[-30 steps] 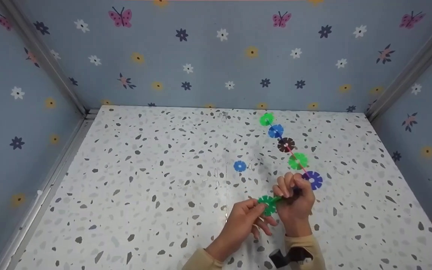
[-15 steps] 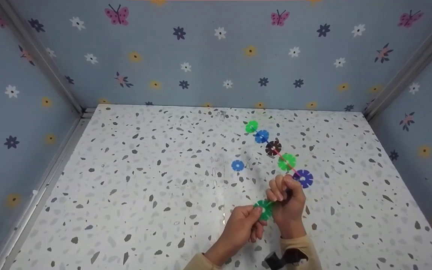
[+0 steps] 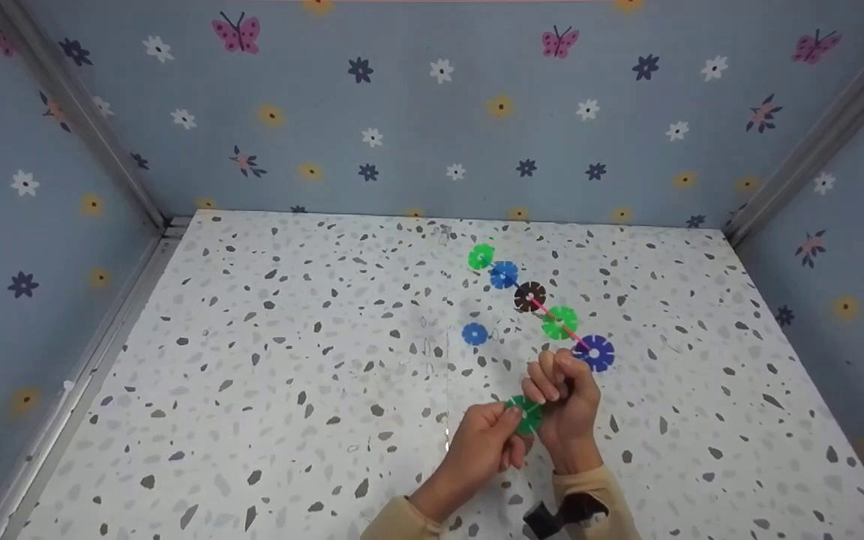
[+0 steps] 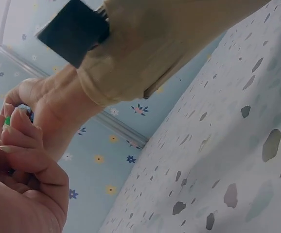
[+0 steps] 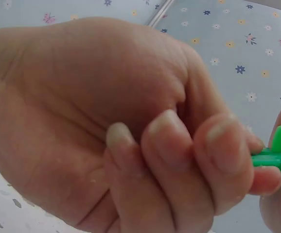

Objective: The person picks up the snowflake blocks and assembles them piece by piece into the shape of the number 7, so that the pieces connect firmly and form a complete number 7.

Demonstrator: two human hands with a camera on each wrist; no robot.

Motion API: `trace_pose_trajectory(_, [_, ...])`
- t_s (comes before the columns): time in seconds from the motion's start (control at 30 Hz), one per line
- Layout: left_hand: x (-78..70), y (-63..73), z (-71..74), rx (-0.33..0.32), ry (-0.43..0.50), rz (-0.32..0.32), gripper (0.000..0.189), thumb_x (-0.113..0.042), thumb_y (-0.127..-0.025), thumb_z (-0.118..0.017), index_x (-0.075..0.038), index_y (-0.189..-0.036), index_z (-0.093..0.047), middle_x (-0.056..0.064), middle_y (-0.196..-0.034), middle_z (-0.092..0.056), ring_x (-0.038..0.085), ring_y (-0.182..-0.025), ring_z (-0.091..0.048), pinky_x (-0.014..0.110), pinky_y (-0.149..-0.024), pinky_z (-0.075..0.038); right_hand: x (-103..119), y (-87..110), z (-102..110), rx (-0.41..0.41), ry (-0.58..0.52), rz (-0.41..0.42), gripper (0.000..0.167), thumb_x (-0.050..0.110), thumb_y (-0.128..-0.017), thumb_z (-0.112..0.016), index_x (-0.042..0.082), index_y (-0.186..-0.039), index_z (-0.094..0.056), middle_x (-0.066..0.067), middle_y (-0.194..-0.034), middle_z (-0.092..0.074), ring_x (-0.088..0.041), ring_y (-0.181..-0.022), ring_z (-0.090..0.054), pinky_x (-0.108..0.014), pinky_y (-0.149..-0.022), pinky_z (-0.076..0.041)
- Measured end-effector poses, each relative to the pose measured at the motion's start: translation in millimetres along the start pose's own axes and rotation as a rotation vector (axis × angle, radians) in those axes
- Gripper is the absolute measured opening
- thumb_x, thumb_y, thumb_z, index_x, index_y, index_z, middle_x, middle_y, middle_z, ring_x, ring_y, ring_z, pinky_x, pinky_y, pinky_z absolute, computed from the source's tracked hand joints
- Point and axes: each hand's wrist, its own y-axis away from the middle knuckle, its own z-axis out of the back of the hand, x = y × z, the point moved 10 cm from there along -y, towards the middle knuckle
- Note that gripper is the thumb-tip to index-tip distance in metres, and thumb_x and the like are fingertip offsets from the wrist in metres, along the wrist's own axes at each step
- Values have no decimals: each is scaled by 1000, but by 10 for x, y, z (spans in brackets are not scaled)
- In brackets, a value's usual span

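A chain of slotted plastic discs runs away from my right hand [image 3: 571,405], its purple disc [image 3: 603,354] nearest the hand. Beyond that come a light green disc [image 3: 559,323], a brown disc [image 3: 529,297], a blue disc and a bright green disc [image 3: 481,256], with edge-on discs between. My right fingers curl round the near end, hiding it. My left hand [image 3: 477,442] pinches a green disc [image 3: 528,418] between thumb and fingers. In the right wrist view a green edge-on piece [image 5: 269,159] spans between the two hands. Whether the slots are fully engaged is hidden.
One loose blue disc [image 3: 475,334] lies on the speckled white table [image 3: 289,360], left of the chain. Blue flower-patterned panels [image 3: 409,105] enclose the back and both sides. A dark wrist camera [image 3: 543,519] sits at the right sleeve.
The chain's far end has swung left. My right hand has shifted slightly left with it. My left hand keeps its pinch on the green disc, which now sits closer against the right hand.
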Motion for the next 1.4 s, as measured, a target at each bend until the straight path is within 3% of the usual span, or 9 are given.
trace_pose_trajectory(0.27, [-52,-103,-44,61,17,-5,38,-14,-105,-47,14,-82,-59,1,-52,-54,5,-41,-41,17,-40,-33,91,-59,18,-14,3,-19,31,7,-96,-50,8,-65,-44,0,-59,-30,-9,-50,-46,-20,-51,-43])
trace_pose_trajectory(0.43, [-170,-232,2,121,-170,-87,44,-18,-107,-41,11,-81,-62,15,-55,-56,14,-45,-46,20,-45,-37,180,-79,35,16,-79,3,29,3,-96,-46,4,-67,-44,-1,-60,-24,-11,-50,-38,-21,-50,-44])
trace_pose_trajectory(0.53, [-180,-413,234,61,-320,-94,43,-25,-107,-41,0,-85,-68,18,-66,-61,17,-52,-49,24,-50,-41,201,-79,77,-4,-76,21,30,4,-96,-47,4,-67,-44,-1,-60,-24,-11,-49,-38,-20,-48,-44])
trace_pose_trajectory(0.63, [-122,-669,631,-75,-495,-51,27,-25,-102,-51,-6,-96,-69,6,-82,-63,14,-66,-54,26,-61,-45,181,-61,116,-21,-63,13,30,5,-97,-47,4,-67,-45,-2,-60,-25,-12,-50,-39,-21,-48,-45])
trace_pose_trajectory(0.8, [-25,-1073,1079,-238,-858,17,16,-14,-97,-58,-7,-108,-67,3,-102,-56,18,-90,-57,35,-79,-48,186,-25,133,-7,-67,1,29,2,-97,-43,2,-68,-40,-2,-61,-23,-12,-51,-33,-21,-48,-44])
trace_pose_trajectory(0.97, [140,-1331,1101,-218,-1055,98,30,-23,-99,-59,-8,-125,-63,10,-124,-53,29,-100,-61,45,-82,-49,214,-27,140,-22,-68,5,30,3,-98,-43,3,-68,-43,-2,-61,-26,-12,-51,-37,-22,-49,-45])
trace_pose_trajectory(1.13, [183,-1399,1097,-231,-1158,96,40,-29,-94,-68,-6,-127,-61,20,-142,-43,34,-102,-63,45,-87,-51,187,-38,141,-48,-48,-5,30,5,-97,-48,4,-67,-47,-2,-61,-28,-12,-51,-41,-22,-49,-45])
trace_pose_trajectory(1.23, [211,-1385,1103,-227,-1185,105,43,-29,-89,-74,-5,-122,-61,22,-142,-43,33,-99,-63,44,-85,-51,180,-28,146,-54,-45,-9,30,5,-98,-45,4,-68,-47,-2,-61,-29,-12,-51,-42,-22,-49,-45])
trace_pose_trajectory(1.4, [199,-1307,1064,-153,-1178,78,39,-24,-83,-81,-8,-112,-60,13,-117,-61,28,-96,-64,42,-82,-52,185,-39,147,-53,-50,-4,31,4,-98,-43,4,-68,-49,-2,-60,-30,-12,-51,-44,-22,-49,-45])
